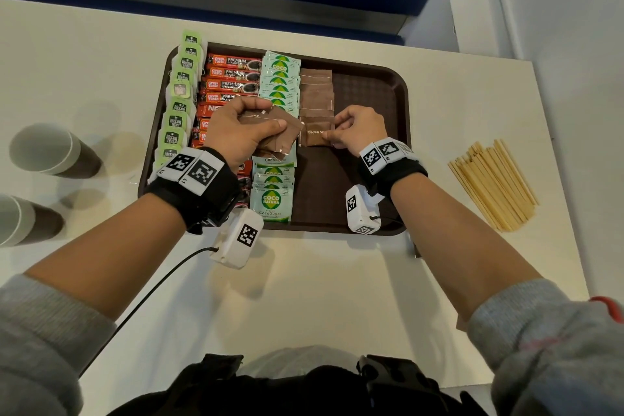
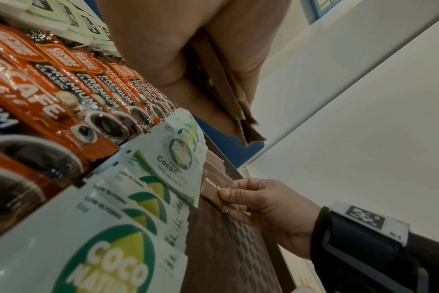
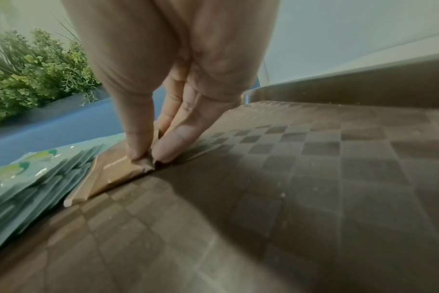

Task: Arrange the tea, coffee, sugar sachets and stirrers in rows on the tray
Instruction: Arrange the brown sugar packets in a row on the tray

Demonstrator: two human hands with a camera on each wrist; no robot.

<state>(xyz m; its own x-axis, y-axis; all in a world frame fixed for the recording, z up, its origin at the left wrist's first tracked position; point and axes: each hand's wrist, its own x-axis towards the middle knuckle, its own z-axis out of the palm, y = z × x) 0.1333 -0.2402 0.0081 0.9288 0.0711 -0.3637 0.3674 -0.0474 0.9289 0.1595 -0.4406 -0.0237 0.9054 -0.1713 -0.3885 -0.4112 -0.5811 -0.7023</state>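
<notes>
A brown tray (image 1: 388,84) holds rows of green tea bags (image 1: 179,91), red coffee sticks (image 1: 233,78), white-green coco sugar sachets (image 1: 280,78) and brown sugar sachets (image 1: 316,91). My left hand (image 1: 243,132) grips a small stack of brown sugar sachets (image 1: 283,132) above the coco sugar row (image 2: 148,198); the stack (image 2: 236,111) shows below the palm in the left wrist view. My right hand (image 1: 358,130) pinches the right edge of the nearest brown sugar sachet (image 1: 312,137), which lies at the front of its row on the tray (image 3: 313,178); thumb and finger nip that sachet (image 3: 118,164).
A bundle of wooden stirrers (image 1: 494,184) lies on the white table right of the tray. Two paper cups (image 1: 50,152) (image 1: 23,219) stand at the left. The tray's right part (image 1: 368,94) is bare. A blue wall edge runs behind the table.
</notes>
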